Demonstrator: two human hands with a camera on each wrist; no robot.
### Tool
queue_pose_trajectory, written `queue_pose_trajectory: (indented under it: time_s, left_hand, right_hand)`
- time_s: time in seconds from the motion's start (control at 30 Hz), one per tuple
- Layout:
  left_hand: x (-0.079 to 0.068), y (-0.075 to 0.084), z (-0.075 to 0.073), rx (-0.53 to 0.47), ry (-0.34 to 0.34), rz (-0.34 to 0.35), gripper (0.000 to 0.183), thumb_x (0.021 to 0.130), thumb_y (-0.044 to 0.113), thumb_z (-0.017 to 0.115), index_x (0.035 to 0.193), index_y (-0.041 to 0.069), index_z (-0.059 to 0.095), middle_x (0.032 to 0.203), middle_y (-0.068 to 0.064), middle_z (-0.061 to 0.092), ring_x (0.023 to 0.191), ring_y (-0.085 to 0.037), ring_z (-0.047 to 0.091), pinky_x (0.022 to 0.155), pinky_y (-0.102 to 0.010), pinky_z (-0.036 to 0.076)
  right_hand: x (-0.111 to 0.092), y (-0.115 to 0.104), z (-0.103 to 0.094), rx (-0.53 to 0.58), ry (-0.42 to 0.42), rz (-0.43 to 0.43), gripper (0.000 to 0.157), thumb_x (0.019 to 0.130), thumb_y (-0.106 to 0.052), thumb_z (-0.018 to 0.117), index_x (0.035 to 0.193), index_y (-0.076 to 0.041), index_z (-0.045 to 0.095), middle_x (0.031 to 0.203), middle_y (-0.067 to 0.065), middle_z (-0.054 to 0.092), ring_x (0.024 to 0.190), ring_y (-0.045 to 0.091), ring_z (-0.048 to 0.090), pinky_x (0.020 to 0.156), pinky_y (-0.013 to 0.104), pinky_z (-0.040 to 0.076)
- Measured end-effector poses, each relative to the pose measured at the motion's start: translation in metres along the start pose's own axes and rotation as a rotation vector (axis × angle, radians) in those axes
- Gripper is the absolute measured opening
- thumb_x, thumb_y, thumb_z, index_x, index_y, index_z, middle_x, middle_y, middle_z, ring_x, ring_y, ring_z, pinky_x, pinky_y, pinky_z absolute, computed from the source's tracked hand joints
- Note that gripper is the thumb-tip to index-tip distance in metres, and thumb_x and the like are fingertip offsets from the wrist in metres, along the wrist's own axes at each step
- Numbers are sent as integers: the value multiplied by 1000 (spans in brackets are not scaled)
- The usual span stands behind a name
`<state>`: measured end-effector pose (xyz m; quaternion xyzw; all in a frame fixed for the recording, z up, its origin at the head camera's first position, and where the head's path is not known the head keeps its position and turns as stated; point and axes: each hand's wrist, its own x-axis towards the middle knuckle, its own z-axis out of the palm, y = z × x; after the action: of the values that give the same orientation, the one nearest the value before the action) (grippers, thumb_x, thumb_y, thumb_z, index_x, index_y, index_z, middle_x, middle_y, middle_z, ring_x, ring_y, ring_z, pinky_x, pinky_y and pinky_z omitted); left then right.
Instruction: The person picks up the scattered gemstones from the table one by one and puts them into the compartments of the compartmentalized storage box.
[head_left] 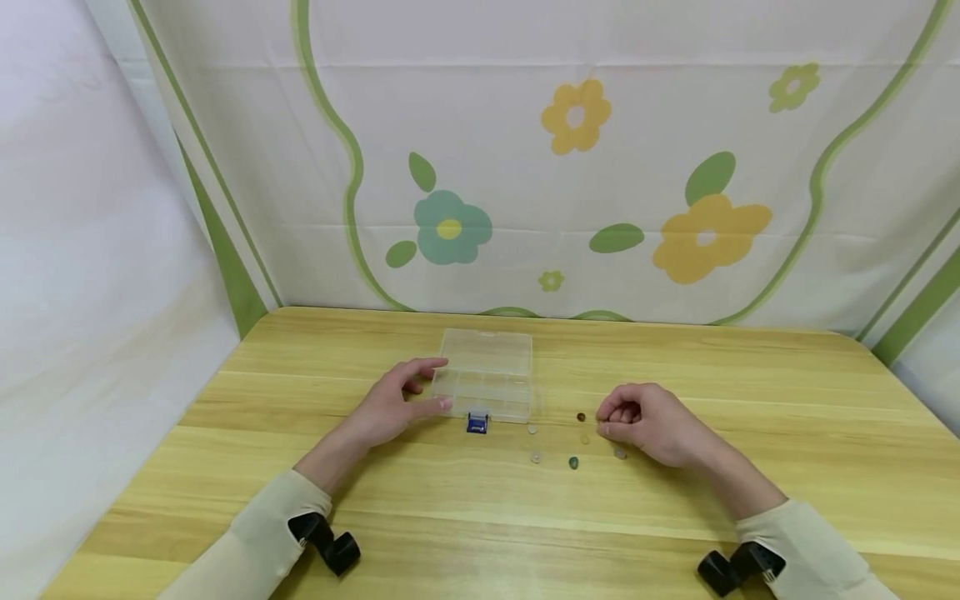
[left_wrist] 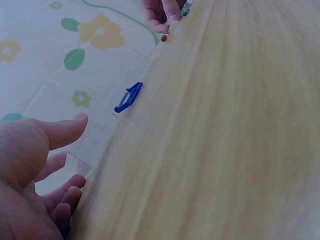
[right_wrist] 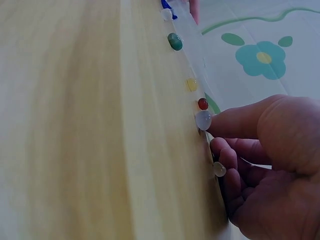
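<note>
A clear plastic compartment box stands with its lid raised at the back. My left hand is at its left side, thumb and fingers extended and apart, the tips overlapping the edge. My right hand pinches a small pale, rounded stone between thumb and fingertips, low over the table. Another clear stone lies beside its curled fingers. Near that hand are a dark red stone, a yellow stone and a green stone.
A small blue plastic piece with a clear part sits at the box's front edge. Two pale stones, one white and one clearer, lie right of it. Behind the wooden table hangs a flowered cloth.
</note>
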<state>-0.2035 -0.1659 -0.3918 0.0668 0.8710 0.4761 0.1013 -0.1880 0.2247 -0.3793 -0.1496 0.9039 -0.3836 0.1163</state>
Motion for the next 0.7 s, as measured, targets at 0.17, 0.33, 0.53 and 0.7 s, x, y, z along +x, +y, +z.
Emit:
queue_pose_trajectory:
  time_s: [0.17, 0.33, 0.53, 0.7]
  left_hand:
    - [0, 0, 0, 5, 2, 6, 64, 95, 33, 81, 154, 28, 55, 150, -8, 54, 124, -29, 48, 97, -41, 42]
    - [0, 0, 0, 2, 2, 8, 64, 95, 33, 80, 154, 28, 55, 150, -8, 54, 124, -29, 48, 98, -41, 42]
    - [0, 2, 1, 3, 2, 9, 64, 96, 34, 80, 154, 28, 55, 150, -8, 54, 125, -29, 48, 98, -42, 42]
    - [-2, 1, -1, 0, 0, 17, 65, 95, 34, 80, 155, 25, 55, 151, -11, 54, 125, -31, 49, 97, -41, 43]
  right_hand:
    - [0, -1, 0, 0, -6, 2, 11, 96, -12, 78, 101, -7, 70, 88, 4, 63, 80, 15, 56, 70, 23, 47]
    - [-2, -1, -1, -3, -8, 0, 12, 96, -13, 78, 100, -7, 69, 88, 4, 62, 80, 15, 55, 69, 23, 47]
    - [-4, -1, -1, -6, -5, -16, 13, 96, -14, 79, 99, -8, 68, 87, 3, 61, 79, 14, 54, 68, 24, 46]
    - [-2, -1, 0, -6, -13, -40, 12, 96, -14, 78, 98, -9, 67, 86, 2, 61, 77, 12, 54, 67, 23, 46]
